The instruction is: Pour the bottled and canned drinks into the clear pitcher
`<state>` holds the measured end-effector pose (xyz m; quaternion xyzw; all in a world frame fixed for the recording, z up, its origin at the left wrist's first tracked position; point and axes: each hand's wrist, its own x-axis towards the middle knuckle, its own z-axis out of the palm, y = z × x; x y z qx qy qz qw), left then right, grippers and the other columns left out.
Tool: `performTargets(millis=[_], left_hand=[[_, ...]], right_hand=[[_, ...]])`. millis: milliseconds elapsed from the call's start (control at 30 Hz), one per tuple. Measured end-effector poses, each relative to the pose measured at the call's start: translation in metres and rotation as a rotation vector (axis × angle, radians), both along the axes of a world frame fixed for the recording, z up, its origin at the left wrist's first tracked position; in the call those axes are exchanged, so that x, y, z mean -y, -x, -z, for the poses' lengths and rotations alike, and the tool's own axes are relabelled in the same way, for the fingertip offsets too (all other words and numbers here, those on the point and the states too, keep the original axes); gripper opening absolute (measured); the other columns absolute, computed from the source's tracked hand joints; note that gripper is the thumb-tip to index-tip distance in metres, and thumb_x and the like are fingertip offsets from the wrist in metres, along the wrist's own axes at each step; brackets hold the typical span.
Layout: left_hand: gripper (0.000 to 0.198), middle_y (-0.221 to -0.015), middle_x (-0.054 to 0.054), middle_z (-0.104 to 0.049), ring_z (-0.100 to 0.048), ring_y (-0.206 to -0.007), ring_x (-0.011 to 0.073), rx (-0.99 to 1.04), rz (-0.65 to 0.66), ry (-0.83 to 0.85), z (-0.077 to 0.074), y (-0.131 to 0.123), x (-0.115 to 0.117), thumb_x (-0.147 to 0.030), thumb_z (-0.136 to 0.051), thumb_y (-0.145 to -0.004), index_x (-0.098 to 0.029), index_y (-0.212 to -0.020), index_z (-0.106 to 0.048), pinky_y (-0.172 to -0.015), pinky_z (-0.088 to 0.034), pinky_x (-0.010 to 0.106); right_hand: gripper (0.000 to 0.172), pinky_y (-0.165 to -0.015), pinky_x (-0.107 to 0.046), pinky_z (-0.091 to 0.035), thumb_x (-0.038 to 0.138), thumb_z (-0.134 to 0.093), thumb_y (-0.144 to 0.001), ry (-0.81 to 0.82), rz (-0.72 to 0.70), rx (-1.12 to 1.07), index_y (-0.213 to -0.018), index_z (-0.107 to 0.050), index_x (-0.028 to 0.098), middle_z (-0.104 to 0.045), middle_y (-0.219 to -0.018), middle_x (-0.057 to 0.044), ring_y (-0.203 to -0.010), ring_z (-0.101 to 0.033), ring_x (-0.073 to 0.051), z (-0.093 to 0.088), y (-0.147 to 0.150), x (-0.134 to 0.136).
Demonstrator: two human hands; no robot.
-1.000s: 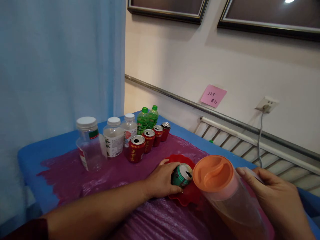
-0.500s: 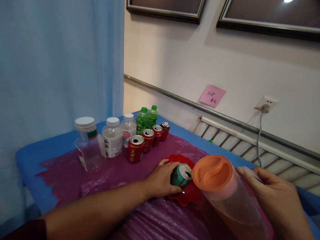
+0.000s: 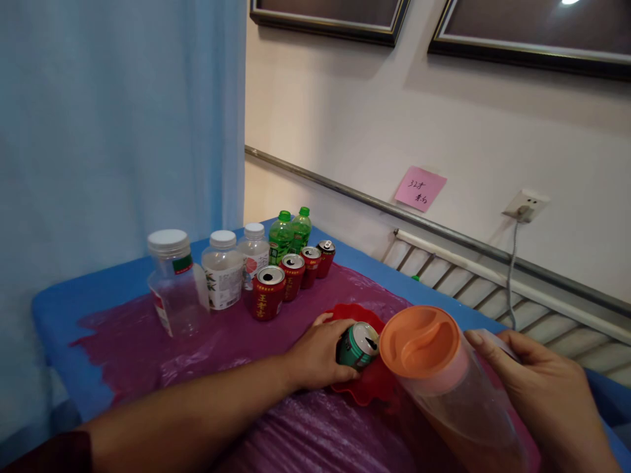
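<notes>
the small green aluminium drink can point(image 3: 358, 344), top opened, sits on a red scalloped plastic plate point(image 3: 367, 391) inside the left hand point(image 3: 315, 355), whose fingers are wrapped closed round its side wall. judged light, thin-walled, smooth and easily dented: grip mid-wall and keep it upright. just right of that hand, the right hand point(image 3: 542, 387) is closed on the handle of a clear plastic pitcher with orange lid point(image 3: 419, 341), tilted toward the can with its lid rim just beside it. the liquid inside likely makes it heavy. beyond the left hand stand a row of red cans point(image 3: 269, 292), two green bottles point(image 3: 283, 236) and white-capped clear jars point(image 3: 175, 282) on the purple-covered surface point(image 3: 148, 348).
</notes>
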<state>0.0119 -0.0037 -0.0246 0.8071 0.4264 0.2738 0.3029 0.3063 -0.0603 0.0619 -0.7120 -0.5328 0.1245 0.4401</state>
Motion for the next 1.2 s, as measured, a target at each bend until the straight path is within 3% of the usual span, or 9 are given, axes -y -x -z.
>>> performTargets(millis=[1200], left_hand=[[0.071,-0.127,0.001,-0.070,-0.060,-0.122,0.0299,0.016,0.020,0.002,-0.0007,0.0001,0.0001,-0.034,-0.086,-0.062,-0.030,-0.127,-0.059,-0.122,-0.016,0.052]], right_hand=[[0.053,-0.042,-0.023,-0.032,0.072,-0.073,-0.068,0.011,0.009,0.004,-0.064,-0.066,0.020,-0.052,-0.058,0.002,-0.053,-0.043,-0.013,-0.0023,0.0022,0.0018]])
